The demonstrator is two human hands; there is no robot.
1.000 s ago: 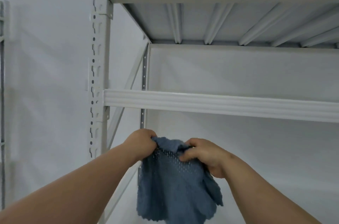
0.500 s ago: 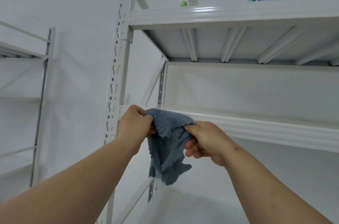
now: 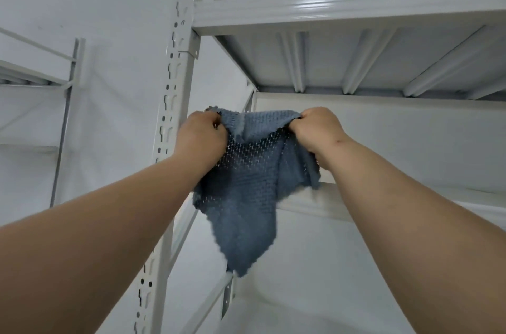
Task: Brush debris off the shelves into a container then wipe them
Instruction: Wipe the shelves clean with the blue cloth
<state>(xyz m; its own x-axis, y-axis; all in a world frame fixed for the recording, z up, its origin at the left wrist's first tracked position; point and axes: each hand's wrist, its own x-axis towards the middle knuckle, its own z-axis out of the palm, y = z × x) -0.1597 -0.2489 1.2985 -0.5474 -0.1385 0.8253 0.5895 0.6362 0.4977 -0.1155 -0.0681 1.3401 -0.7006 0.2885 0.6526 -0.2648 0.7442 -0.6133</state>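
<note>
Blue-grey knitted cloth [image 3: 246,183] hangs spread between both clenched hands' fingers [image 3: 216,125], seemingly readied for wiping the white metal shelf [image 3: 315,205] behind.

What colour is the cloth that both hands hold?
Greyish blue, with a knitted texture; the cloth shows best in the head view.

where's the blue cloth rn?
In the head view the blue waffle-textured cloth hangs centre frame, gripped at its top edge between the left hand and right hand, in front of the white metal shelf rack's middle beam.
</note>
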